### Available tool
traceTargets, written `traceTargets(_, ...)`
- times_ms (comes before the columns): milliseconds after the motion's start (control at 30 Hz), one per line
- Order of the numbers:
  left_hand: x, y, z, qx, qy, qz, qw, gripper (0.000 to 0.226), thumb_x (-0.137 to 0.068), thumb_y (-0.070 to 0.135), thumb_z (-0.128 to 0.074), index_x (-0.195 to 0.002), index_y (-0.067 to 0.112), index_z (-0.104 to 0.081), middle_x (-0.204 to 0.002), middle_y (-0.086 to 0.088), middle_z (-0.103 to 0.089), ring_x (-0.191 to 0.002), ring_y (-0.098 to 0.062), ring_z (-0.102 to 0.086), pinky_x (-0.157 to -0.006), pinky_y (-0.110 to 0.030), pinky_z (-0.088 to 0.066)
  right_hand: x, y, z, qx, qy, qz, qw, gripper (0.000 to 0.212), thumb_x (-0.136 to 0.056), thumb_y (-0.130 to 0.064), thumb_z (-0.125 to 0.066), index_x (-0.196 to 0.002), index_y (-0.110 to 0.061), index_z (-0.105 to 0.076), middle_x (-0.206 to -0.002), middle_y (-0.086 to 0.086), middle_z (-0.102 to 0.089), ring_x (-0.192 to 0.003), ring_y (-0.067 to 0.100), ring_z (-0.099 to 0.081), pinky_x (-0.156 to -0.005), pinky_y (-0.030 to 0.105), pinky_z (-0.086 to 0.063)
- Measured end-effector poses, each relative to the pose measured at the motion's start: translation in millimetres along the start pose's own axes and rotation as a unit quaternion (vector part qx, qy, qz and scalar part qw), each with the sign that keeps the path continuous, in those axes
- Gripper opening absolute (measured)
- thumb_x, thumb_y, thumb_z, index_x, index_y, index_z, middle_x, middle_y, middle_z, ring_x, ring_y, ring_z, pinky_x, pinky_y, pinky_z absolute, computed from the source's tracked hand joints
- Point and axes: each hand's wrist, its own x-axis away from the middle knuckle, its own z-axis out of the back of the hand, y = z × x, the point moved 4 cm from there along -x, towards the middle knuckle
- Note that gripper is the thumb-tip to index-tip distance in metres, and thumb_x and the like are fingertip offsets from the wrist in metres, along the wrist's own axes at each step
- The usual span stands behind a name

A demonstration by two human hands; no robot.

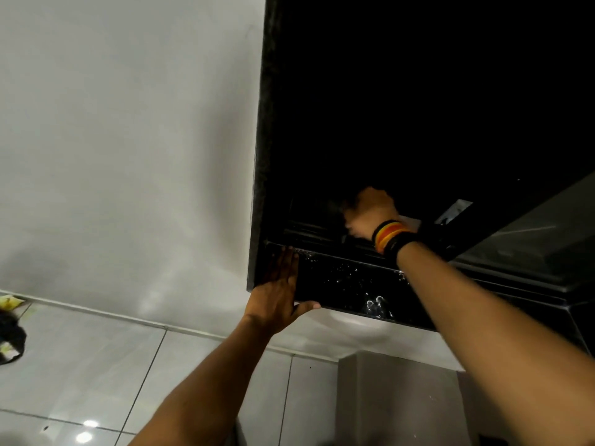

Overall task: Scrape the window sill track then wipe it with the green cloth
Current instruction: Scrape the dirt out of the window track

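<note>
Black window sill track (309, 231) runs along the bottom of the dark window opening. Right hand (367, 212) is curled over it; blur hides whether it grips anything. Left hand (277, 294) lies flat, fingers spread, on the glossy black sill (347, 284) below. Striped wristbands (391, 235) circle the right wrist.

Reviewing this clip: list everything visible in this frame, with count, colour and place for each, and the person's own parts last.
window sill: one, glossy black, speckled with droplets or debris, centre right
sill track: one, black rails, just above the sill
window opening: one, dark, upper right
wall: one, white, left
floor tiles: several, pale grey, bottom left
dark and yellow items: unclear, far left edge on the floor
wristbands: several, black, orange, yellow, on the right wrist
left hand: one, flat, open on the sill's left end
right hand: one, closed over the track, what it holds is hidden
</note>
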Motion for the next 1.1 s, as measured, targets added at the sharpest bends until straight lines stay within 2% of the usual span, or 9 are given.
traceTargets(133,0.6,-1.1,0.7,0.020,-0.006,0.007,1.000,0.106,-0.087,0.087,-0.021,-0.160,0.016,0.011,-0.169,-0.007,0.015,-0.154,-0.026,0.018,-0.127,-0.047,0.000,-8.3,-17.5,-40.9,-0.426,-0.039,-0.073,0.901,0.029,-0.098,-0.022,-0.052,-0.085,0.002,-0.063,-0.062,0.012,-0.066,-0.050,0.022,-0.066,-0.054,0.038,-0.061)
traceTargets(267,0.7,-1.4,1.7,0.019,-0.001,0.004,1.000,0.105,-0.088,0.086,-0.018,-0.159,0.016,0.014,-0.168,-0.008,0.016,-0.154,-0.027,0.017,-0.127,-0.049,-0.004,-10.3,16.6,12.7,-0.091,0.143,-0.017,0.985,0.044,-0.091,-0.041,-0.050,-0.079,-0.003,-0.069,-0.070,0.016,-0.070,-0.066,0.032,-0.071,-0.059,0.039,-0.059)
traceTargets(367,1.7,0.0,1.2,0.012,0.000,-0.003,1.000,0.104,-0.088,0.086,-0.017,-0.159,0.016,0.013,-0.169,-0.009,0.013,-0.155,-0.028,0.015,-0.126,-0.051,-0.007,7.9,20.1,17.9,0.115,0.100,-0.013,0.988,0.035,-0.091,-0.036,-0.053,-0.095,-0.005,-0.069,-0.094,0.019,-0.071,-0.091,0.041,-0.066,-0.073,0.040,-0.054)
traceTargets(467,1.1,-0.1,2.2,0.016,0.007,0.000,1.000,0.104,-0.088,0.086,-0.018,-0.159,0.017,0.013,-0.169,-0.008,0.011,-0.155,-0.027,0.014,-0.127,-0.047,-0.003,16.3,-5.4,-15.6,-0.070,-0.010,0.025,0.997,0.040,-0.094,-0.039,-0.051,-0.095,-0.003,-0.069,-0.082,0.014,-0.072,-0.075,0.033,-0.070,-0.070,0.037,-0.059)
traceTargets(567,2.2,1.4,5.5,0.012,0.001,0.000,1.000,0.104,-0.086,0.088,-0.011,-0.158,0.017,0.016,-0.169,-0.008,0.013,-0.155,-0.027,0.015,-0.127,-0.044,0.002,0.6,-4.9,-16.8,-0.362,-0.048,-0.030,0.930,0.035,-0.099,-0.024,-0.050,-0.108,0.007,-0.064,-0.070,0.011,-0.067,-0.059,0.023,-0.067,-0.055,0.032,-0.060)
traceTargets(700,1.6,-0.4,3.0,0.022,-0.002,0.005,1.000,0.106,-0.085,0.088,-0.012,-0.159,0.016,0.013,-0.169,-0.008,0.014,-0.155,-0.028,0.014,-0.126,-0.047,-0.002,-13.7,49.6,53.4,-0.040,0.077,-0.026,0.996,0.035,-0.090,-0.035,-0.054,-0.084,-0.003,-0.069,-0.076,0.018,-0.073,-0.070,0.033,-0.072,-0.068,0.044,-0.061)
traceTargets(800,0.5,-0.9,-2.8,0.005,-0.013,0.005,1.000,0.107,-0.086,0.087,-0.015,-0.159,0.014,0.014,-0.168,-0.009,0.017,-0.154,-0.028,0.016,-0.127,-0.050,-0.005,-10.2,96.7,75.0,0.164,0.029,-0.073,0.983,0.032,-0.090,-0.032,-0.054,-0.078,-0.005,-0.066,-0.083,0.019,-0.074,-0.076,0.033,-0.071,-0.075,0.041,-0.060)
traceTargets(1000,0.3,-1.2,-1.2,-0.004,-0.025,0.007,1.000,0.110,-0.082,0.090,-0.001,-0.157,0.013,0.020,-0.166,-0.009,0.025,-0.153,-0.027,0.022,-0.127,-0.047,0.000,-4.5,110.2,31.1,-0.237,-0.019,-0.096,0.967,0.042,-0.098,-0.022,-0.050,-0.069,0.005,-0.063,-0.076,0.029,-0.071,-0.061,0.033,-0.072,-0.066,0.042,-0.062)
traceTargets(1100,0.4,-1.4,-2.7,0.005,-0.022,0.009,1.000,0.110,-0.082,0.090,-0.004,-0.157,0.012,0.018,-0.167,-0.009,0.022,-0.154,-0.028,0.019,-0.127,-0.048,-0.004,-3.9,113.7,62.1,-0.093,0.081,-0.074,0.990,0.042,-0.097,-0.029,-0.050,-0.074,0.003,-0.065,-0.077,0.023,-0.072,-0.067,0.031,-0.071,-0.068,0.037,-0.061)
